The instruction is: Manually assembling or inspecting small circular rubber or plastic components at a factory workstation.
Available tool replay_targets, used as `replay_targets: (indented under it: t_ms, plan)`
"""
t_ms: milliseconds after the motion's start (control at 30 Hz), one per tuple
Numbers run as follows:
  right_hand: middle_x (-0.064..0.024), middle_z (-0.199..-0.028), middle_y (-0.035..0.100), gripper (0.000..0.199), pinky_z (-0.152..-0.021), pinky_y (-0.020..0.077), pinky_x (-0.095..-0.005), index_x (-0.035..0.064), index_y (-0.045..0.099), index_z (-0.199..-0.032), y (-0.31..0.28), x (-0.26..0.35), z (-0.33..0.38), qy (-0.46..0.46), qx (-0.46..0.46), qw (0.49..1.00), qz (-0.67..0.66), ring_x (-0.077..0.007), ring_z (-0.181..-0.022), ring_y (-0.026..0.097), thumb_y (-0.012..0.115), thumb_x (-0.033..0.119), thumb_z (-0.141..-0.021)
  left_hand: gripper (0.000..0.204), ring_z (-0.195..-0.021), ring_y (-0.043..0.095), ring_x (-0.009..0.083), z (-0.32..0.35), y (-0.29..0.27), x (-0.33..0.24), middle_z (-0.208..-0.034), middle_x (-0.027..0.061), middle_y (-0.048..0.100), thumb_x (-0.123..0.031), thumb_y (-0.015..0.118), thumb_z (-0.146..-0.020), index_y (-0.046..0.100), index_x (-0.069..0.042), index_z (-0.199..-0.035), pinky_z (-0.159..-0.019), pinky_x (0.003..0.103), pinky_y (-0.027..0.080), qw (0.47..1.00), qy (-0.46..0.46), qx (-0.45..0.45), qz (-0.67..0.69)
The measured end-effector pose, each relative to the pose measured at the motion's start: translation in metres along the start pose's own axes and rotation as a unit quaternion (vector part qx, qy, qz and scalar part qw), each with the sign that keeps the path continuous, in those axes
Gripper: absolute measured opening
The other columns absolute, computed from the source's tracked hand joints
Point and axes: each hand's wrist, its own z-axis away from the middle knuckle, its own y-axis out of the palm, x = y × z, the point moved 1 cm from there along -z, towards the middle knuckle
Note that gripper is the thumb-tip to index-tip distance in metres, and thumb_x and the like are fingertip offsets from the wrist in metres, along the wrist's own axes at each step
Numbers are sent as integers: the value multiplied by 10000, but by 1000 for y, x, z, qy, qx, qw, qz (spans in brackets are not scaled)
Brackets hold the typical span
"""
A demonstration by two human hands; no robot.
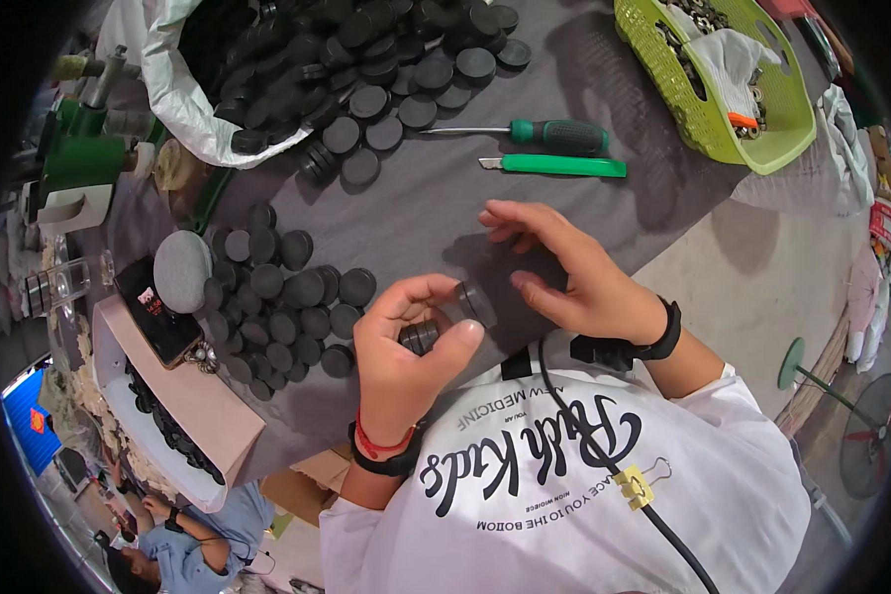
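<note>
The grey table (406, 223) carries a heap (287, 287) nearer the left hand (391, 361); the right hand (594, 292) has its grip open, empty. Just left of it, across a gap, the left grip pinches a tilted disc (476, 301).

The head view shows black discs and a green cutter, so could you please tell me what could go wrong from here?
The green cutter seems to have its blade exposed, which might nick someone reaching past. The left hand holds several black discs at once, so one could slip out.
</note>
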Motion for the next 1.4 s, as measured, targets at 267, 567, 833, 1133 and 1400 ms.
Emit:
replay_targets:
  t_ms: [267,567,833,1133,1400]
  plan:
    - [-137,-1220,508,538,-870,423,-328,19,434,-1297,-3,3,3,-26,2,1000,4,-217,-1063,529,594,31,-784,321,-740,554,77,-1,3,-3,-896,63,625,-1,666,-709,580,53,-1013,-671,206,450,1000,-4,12,-5]
    - [-169,-1132,552,387,-820,453,-360,28,553,-1071,3,12,-9,-154,-16,987,50,-285,-1017,545,709,79,-720,320,-658,529,46,-3,-5,-3,-913,56,612,-43,623,-782,553,40,-1084,-540,171,404,978,-98,72,167]
    - [-110,-965,595,412,-663,455,-355,72,523,-855,34,11,-16,-238,-204,926,210,-271,-804,591,760,27,-521,340,-741,559,58,-3,4,2,-920,61,619,-46,667,-795,500,19,-1084,-574,163,434,986,-80,1,146]
    - [-166,-1150,523,455,-793,446,-334,26,483,-1150,20,15,-7,-144,-59,986,67,-249,-992,544,689,45,-744,322,-798,567,85,0,-5,1,-907,53,627,-42,709,-744,547,27,-1013,-749,214,443,991,-13,-1,132]
    - [-139,-1225,503,541,-813,441,-314,18,426,-1258,22,5,-5,-55,-67,992,87,-220,-1008,536,567,-57,-741,340,-780,551,84,-1,-11,1,-915,57,624,-33,724,-704,563,18,-1000,-716,220,444,995,8,3,97]
